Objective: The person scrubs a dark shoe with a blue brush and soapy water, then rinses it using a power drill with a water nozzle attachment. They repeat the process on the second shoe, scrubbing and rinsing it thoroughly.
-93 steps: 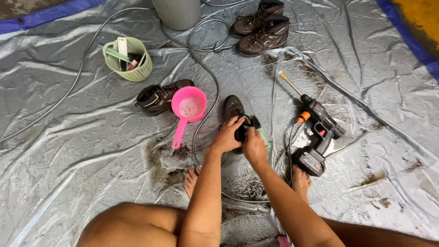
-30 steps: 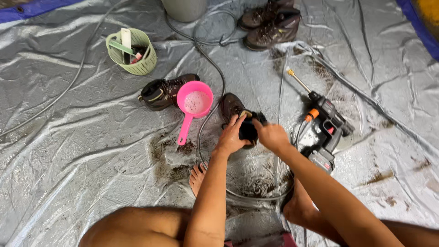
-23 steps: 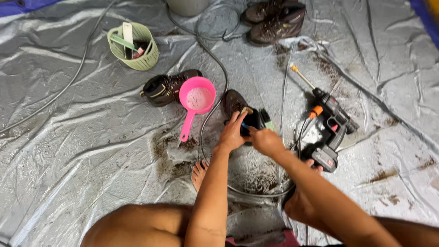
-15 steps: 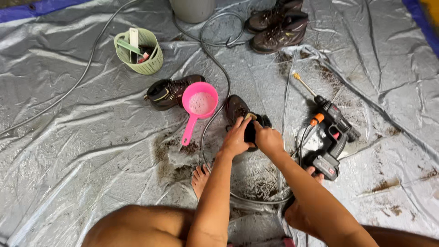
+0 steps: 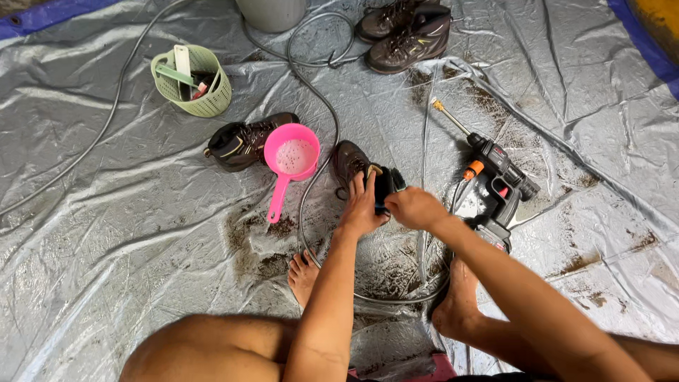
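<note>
- Two bare hands meet over one dark brown boot [image 5: 351, 161] lying on a silver tarp [image 5: 106, 233], just right of a pink ladle [image 5: 290, 159].
- The left hand [image 5: 362, 209] rests on the boot's rear end, its fingers [image 5: 368, 185] closed over it.
- The right hand [image 5: 414, 209] has its fingers clamped on a dark brush [image 5: 385, 187] pressed against the same boot.
- Four boots in all: the held one, a second boot [image 5: 244, 141] just left of the pink ladle, and a pair of boots [image 5: 407, 32] well above and right of the ladle.
- One pink ladle, its handle pointing down toward the person.
- One green basket [image 5: 192, 83] up and left of the ladle, holding small tools.
- One black and orange spray gun [image 5: 495, 177] far right of the ladle, with a brass-tipped lance.
- One grey hose [image 5: 329, 120] curves past the ladle's right side.
- One grey bucket [image 5: 272, 13], partly cut off, sits at the top edge above the ladle.
- Two bare feet rest on the tarp below the ladle.
- The tarp covers the floor, wrinkled, wet and smeared with brown mud around the held boot; blue edging shows at the top corners.
</note>
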